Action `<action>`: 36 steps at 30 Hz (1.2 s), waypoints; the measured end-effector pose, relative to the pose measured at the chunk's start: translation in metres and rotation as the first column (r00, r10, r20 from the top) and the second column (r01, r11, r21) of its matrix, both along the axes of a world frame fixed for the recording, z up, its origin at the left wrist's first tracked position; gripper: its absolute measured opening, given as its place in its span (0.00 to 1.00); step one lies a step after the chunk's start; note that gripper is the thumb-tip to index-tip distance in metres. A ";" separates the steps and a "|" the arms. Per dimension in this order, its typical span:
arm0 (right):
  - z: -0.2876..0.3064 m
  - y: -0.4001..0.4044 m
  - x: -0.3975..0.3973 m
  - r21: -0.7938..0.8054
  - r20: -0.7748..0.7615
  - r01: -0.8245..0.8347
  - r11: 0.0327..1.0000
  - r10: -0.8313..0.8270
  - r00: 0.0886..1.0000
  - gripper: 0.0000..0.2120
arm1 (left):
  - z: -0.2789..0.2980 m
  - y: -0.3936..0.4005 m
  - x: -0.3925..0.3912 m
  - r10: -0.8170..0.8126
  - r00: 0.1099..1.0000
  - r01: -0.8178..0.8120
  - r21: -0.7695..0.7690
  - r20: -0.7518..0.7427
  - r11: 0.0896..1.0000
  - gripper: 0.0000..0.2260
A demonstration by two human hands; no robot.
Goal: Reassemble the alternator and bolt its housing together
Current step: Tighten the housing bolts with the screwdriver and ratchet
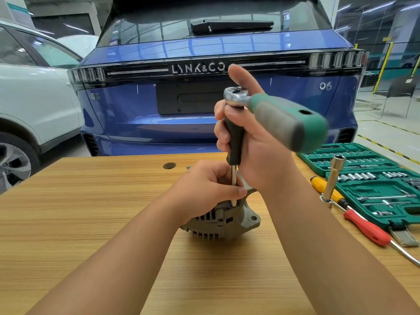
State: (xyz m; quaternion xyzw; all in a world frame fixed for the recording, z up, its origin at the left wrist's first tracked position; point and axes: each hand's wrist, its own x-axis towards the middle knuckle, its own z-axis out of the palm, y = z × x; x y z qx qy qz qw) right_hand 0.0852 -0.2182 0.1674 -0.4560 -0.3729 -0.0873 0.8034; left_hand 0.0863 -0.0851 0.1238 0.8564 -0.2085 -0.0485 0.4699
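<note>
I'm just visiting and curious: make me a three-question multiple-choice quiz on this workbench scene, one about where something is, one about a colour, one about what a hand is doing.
1. Where does the open socket set lie?
A. right end of the table
B. left end of the table
C. on the floor

2. What colour is the car straight behind the table?
A. red
B. blue
C. black

3. What is the right hand doing?
A. resting flat on the table
B. hanging idle
C. gripping a tool's black handle

Answers:
1 A: the green socket set sits at the table's right edge.
2 B: the car has blue paint.
3 C: the right hand holds the driver upright over the alternator, while the left hand steadies its shaft.
</note>
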 end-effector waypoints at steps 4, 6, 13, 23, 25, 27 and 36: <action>0.004 -0.006 -0.001 0.022 -0.039 -0.166 0.986 0.167 0.985 0.26 | 0.002 -0.002 -0.001 0.013 1.000 -0.013 0.028 0.008 1.000 0.05; 0.007 -0.006 -0.001 0.012 -0.093 -0.146 0.989 0.146 0.985 0.24 | 0.002 -0.002 -0.001 0.010 1.000 -0.010 0.026 0.009 1.000 0.06; 0.010 -0.005 -0.004 -0.064 -0.218 0.274 0.960 -0.281 0.935 0.08 | 0.002 -0.003 -0.002 -0.018 1.000 0.017 0.010 0.011 1.000 0.04; 0.003 0.006 -0.006 -0.043 0.042 0.141 0.989 -0.139 0.989 0.19 | 0.003 0.001 -0.001 -0.008 1.000 0.008 -0.008 -0.028 1.000 0.05; 0.003 0.004 -0.005 -0.037 0.035 0.136 0.990 -0.135 0.990 0.19 | 0.002 0.001 -0.001 -0.007 1.000 0.007 -0.011 -0.021 1.000 0.04; 0.004 0.001 -0.004 -0.037 0.028 0.071 0.997 -0.070 0.997 0.20 | 0.002 0.001 -0.001 -0.012 1.000 0.012 -0.016 -0.012 1.000 0.04; 0.008 -0.004 -0.005 0.016 -0.139 -0.106 0.994 0.108 0.984 0.22 | 0.000 0.001 0.001 -0.008 1.000 0.009 -0.016 0.025 1.000 0.11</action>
